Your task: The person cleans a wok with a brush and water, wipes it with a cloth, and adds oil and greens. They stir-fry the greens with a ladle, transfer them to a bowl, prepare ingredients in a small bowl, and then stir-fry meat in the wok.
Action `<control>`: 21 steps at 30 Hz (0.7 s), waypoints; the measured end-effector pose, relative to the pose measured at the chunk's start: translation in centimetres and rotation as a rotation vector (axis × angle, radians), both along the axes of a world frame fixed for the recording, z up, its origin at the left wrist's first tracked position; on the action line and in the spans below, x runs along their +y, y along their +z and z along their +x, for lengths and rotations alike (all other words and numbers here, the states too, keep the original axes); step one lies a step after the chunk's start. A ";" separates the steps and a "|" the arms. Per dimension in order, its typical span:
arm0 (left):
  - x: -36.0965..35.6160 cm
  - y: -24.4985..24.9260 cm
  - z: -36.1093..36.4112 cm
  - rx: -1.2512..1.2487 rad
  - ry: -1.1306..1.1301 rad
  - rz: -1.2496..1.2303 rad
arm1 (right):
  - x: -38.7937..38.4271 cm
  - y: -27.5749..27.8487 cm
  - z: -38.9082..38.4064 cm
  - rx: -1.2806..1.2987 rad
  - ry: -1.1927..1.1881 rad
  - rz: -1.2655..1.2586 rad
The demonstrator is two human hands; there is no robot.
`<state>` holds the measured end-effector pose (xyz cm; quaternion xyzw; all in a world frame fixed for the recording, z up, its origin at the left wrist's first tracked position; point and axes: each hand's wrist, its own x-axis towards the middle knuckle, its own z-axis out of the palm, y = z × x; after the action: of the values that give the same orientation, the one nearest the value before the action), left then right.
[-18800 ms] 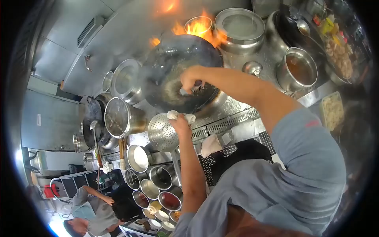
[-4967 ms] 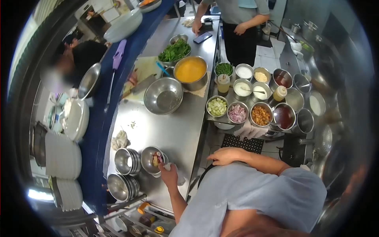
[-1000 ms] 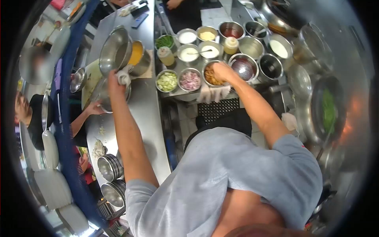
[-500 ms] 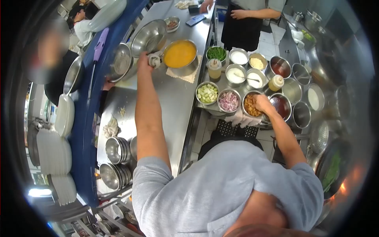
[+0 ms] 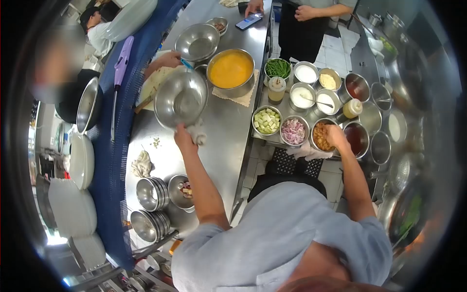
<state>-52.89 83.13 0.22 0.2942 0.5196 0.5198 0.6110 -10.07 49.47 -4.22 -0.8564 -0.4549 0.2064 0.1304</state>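
My left hand (image 5: 185, 136) grips the near rim of a large steel mixing bowl (image 5: 181, 100) together with a white cloth (image 5: 198, 132), holding the bowl tilted above the steel counter (image 5: 219, 146). My right hand (image 5: 335, 135) reaches into a small steel container of brownish chopped filling (image 5: 322, 136) in the row of ingredient pots. Beside it stand a pot of chopped pink onion (image 5: 293, 131) and one of pale green diced vegetable (image 5: 266, 120). A bowl of orange-yellow liquid (image 5: 230, 70) sits on a cloth just beyond the bowl I hold.
Another empty steel bowl (image 5: 197, 43) lies further back. Stacks of small bowls (image 5: 153, 193) stand near me on the counter. Another person's hand (image 5: 168, 59) works at a cutting board; a person in black (image 5: 304, 24) stands at the far end. A wok with greens (image 5: 408, 214) is at right.
My left hand has pulled the large steel bowl back toward me from beside the orange bowl. My right hand stays in the container of brownish filling.
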 end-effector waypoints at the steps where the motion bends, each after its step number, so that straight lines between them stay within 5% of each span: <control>1: -1.2 -0.1 -0.2 -0.002 0.032 -0.022 | 0.1 -0.3 0.1 -0.050 0.046 0.034; 3: -2.5 -0.5 -0.4 0.002 0.035 -0.052 | 0.4 1.7 -0.2 -0.018 -0.007 0.005; 7: -2.3 -3.2 -1.9 0.393 -0.095 0.102 | -0.3 2.4 0.3 0.048 -0.157 0.088; 9: -2.4 -2.6 -1.6 0.271 -0.069 0.098 | -1.5 2.5 0.2 0.079 -0.206 0.168; 11: -3.4 0.6 0.4 0.084 0.061 0.076 | -2.6 1.8 0.5 0.535 -0.465 0.396; 13: -3.1 3.2 1.1 -0.053 0.187 0.055 | -4.0 3.2 -0.1 0.709 -0.508 0.533; 16: -3.4 6.2 2.5 0.071 0.163 0.091 | -7.3 5.4 -0.9 0.756 -0.614 0.621; 21: -1.9 2.3 -3.9 0.562 -0.052 0.307 | -16.2 8.8 -2.6 0.605 -0.838 0.836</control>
<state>-56.83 81.19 2.49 0.5280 0.5759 0.4747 0.4052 -12.72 33.27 4.57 -0.7423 -0.0687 0.1759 0.6429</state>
